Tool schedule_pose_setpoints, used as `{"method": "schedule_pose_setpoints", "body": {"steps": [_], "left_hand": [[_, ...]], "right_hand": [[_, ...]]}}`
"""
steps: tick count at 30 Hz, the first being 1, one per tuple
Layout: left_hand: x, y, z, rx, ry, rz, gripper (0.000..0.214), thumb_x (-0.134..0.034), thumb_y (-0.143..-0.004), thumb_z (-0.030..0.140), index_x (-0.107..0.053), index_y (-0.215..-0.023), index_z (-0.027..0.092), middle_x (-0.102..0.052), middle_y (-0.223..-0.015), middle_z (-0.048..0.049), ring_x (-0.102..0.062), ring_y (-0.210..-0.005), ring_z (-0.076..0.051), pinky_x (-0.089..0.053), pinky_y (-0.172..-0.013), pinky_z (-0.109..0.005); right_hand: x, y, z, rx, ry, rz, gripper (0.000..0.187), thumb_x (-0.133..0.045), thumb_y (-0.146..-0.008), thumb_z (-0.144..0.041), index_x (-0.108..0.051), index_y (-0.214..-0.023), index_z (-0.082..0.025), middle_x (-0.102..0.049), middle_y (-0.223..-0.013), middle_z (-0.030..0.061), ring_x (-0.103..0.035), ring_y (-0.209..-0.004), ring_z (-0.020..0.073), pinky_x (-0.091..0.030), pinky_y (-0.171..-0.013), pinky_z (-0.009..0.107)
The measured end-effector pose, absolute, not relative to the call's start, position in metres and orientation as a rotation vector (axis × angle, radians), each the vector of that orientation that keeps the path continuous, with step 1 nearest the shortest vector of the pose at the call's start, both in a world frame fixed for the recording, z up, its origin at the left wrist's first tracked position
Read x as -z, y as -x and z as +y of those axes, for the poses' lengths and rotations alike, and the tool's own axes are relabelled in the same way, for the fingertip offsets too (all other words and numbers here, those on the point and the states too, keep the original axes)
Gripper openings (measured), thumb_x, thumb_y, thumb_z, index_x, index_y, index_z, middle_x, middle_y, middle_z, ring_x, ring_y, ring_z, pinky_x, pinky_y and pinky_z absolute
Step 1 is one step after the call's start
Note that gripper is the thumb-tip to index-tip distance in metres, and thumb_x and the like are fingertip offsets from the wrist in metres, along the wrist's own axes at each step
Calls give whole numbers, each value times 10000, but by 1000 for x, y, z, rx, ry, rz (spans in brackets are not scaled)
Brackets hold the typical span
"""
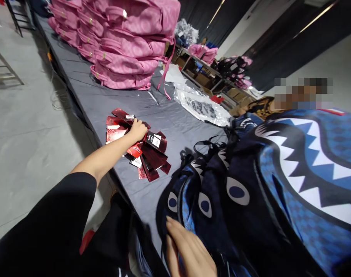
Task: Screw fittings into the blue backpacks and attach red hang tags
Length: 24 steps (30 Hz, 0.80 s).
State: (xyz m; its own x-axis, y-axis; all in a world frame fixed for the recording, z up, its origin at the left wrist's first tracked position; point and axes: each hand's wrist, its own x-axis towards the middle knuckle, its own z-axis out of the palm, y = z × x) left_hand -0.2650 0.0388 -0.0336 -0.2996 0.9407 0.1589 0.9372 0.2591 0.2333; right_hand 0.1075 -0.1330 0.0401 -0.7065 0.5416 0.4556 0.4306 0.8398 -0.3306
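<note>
A fanned-out bunch of red and black hang tags point(154, 156), some with white barcode labels, lies on the grey-covered table. My left hand point(138, 130) reaches across to it, fingers closed on the tags at the middle of the bunch. At the bottom of the view is my right hand point(191, 250), fingers stretched out and holding nothing that I can see. It is close to the front of a row of dark blue backpacks point(218, 192) printed with eyes and jagged white teeth. I cannot tell whether it touches them.
Pink backpacks point(129, 46) stand in tall stacks at the far end of the table point(86, 88). A clear plastic bag point(203, 105) lies near the far edge. Behind are shelves point(201, 77) with boxes and a person point(302, 94) beyond the blue backpacks.
</note>
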Motion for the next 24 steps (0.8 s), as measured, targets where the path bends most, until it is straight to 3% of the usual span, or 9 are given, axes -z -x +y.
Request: {"method": "schedule_pose_setpoints", "body": {"steps": [4, 8, 13, 16, 19, 21, 24], "left_hand": [[48, 256, 40, -455, -1777, 2565, 345, -459, -936, 287, -723, -1110, 149, -651, -1193, -173, -442, -1189, -321, -241, -1017, -472], [59, 246, 43, -412, -1633, 2554, 369, -604, -850, 366, -739, -1064, 96, -657, -1182, -207, -450, -1180, -362, -272, -1000, -482], [59, 239, 37, -402, -1561, 2447, 330, -569, -875, 400, -744, -967, 136, -704, -1111, -169, -498, -1127, -324, -332, -954, -441], [56, 232, 23, -417, -1706, 2301, 300, -520, -898, 390, -742, -914, 190, -715, -1109, -99, -512, -1133, -272, -328, -980, -400], [53, 224, 9, -374, -1820, 2175, 251, -504, -863, 267, -732, -918, 178, -707, -1117, -100, -528, -1130, -257, -323, -984, -389], [53, 222, 4, -333, -1915, 2146, 275, -473, -847, 254, -718, -905, 143, -697, -1105, -117, -522, -1143, -274, -275, -1024, -425], [54, 224, 8, -296, -2246, 2111, 466, -281, -890, 324, -690, -871, 100, -671, -1055, -110, -498, -1170, -276, -172, -1067, -469]], "right_hand": [[-29, -56, -109, -396, 696, -2536, 269, -530, -928, -161, -654, -1158, -227, -757, -1033, 72, -731, -926, 218, -606, -787, 364], [-19, -11, -78, -664, 916, -2508, 211, -495, -955, -252, -690, -1025, -213, -762, -967, 53, -727, -878, 198, -566, -781, 316], [-10, 43, -27, -641, 1138, -2523, 249, -478, -935, -272, -714, -1010, -239, -760, -973, 34, -704, -881, 205, -526, -818, 314], [-3, 74, 13, -424, 1227, -2578, 350, -420, -939, -201, -695, -1152, -242, -723, -1148, 65, -653, -1050, 227, -493, -922, 354], [11, 93, 44, -310, 1211, -2768, 430, -410, -927, -158, -651, -1261, -283, -609, -1364, 57, -519, -1263, 263, -421, -1037, 448], [24, 97, 55, -330, 1318, -2890, 413, -414, -940, -200, -636, -1272, -306, -588, -1385, 44, -485, -1285, 296, -375, -1060, 537], [43, 96, 62, -314, 1484, -2907, 406, -376, -962, -246, -614, -1283, -314, -586, -1388, 31, -482, -1270, 317, -275, -1089, 640]]}}
